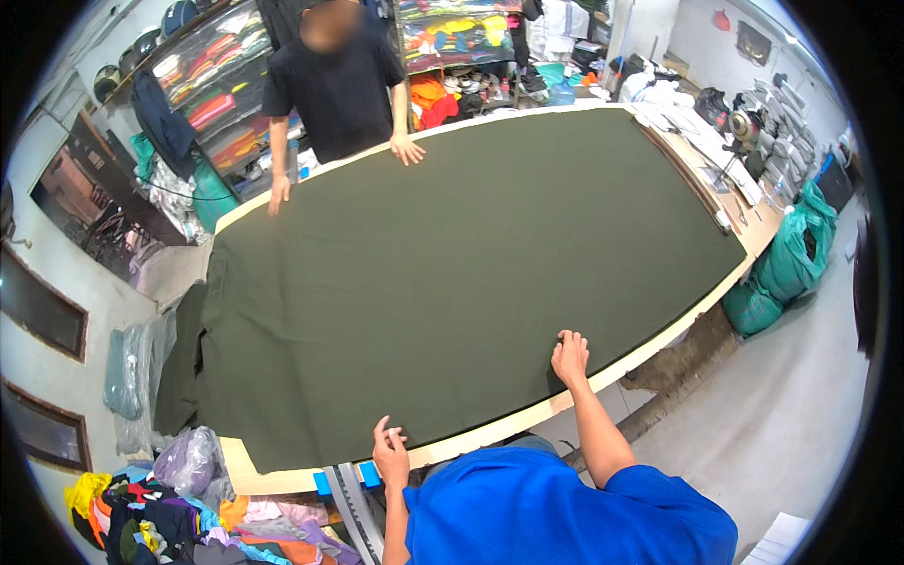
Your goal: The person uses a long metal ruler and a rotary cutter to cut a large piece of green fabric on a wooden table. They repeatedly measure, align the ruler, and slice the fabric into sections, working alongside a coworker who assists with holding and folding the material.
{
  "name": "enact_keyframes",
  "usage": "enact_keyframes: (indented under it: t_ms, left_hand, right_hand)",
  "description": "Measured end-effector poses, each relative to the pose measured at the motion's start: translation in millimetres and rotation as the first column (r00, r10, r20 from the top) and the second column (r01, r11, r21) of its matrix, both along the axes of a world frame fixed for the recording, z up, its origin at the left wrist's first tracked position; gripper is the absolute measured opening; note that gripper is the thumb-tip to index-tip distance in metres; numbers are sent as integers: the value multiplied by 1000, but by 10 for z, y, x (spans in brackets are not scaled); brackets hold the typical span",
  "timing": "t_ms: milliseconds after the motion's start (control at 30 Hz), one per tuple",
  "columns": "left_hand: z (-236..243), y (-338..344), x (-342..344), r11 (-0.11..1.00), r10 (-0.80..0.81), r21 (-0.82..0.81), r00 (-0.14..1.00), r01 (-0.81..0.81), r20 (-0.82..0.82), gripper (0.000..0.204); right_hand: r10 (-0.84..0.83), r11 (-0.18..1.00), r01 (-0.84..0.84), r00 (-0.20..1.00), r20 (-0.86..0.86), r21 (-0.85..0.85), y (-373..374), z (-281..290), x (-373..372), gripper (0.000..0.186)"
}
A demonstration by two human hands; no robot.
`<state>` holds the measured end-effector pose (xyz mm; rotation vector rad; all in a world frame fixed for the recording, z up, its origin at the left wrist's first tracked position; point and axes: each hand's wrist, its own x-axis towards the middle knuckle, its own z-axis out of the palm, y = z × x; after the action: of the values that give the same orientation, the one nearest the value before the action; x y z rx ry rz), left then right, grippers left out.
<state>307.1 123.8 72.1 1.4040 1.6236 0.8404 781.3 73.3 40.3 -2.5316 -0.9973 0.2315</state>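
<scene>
A wide sheet of dark olive fabric [471, 245] covers most of a pale wooden table [248, 471] and hangs over its left end. My left hand [390, 448] is at the near edge of the fabric, fingers apart and slightly bent, holding nothing. Farther right, my right hand [569, 358] rests on the fabric near that edge with loosely curved, separated fingers. Across the table a person in dark clothing has one hand [280, 191] and the other hand [406, 147] at the far edge of the cloth.
Long strips and papers [692, 141] lie at the table's right end beside green sacks [786, 254]. Below left are heaped colourful garments [132, 518], bagged bundles [179, 461] and a metal rail [353, 513]. Shelves of folded fabrics [212, 71] stand behind the person.
</scene>
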Motion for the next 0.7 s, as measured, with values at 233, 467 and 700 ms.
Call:
enact_keyframes:
  t_ms: [233,467,700]
  left_hand:
    - [-340,-3,102,959,-230,-150,969,242,91,29]
    - [-485,182,-92,906,-234,-284,931,313,280,31]
    - [-568,223,-149,895,-207,-303,907,327,368,31]
  right_hand:
    - [-10,999,10,1000,-2,43,26,-116,29,38]
    - [-19,991,34,993,-116,130,-48,-15,-48,41]
    - [-20,986,38,994,-111,164,-136,-63,-71,35]
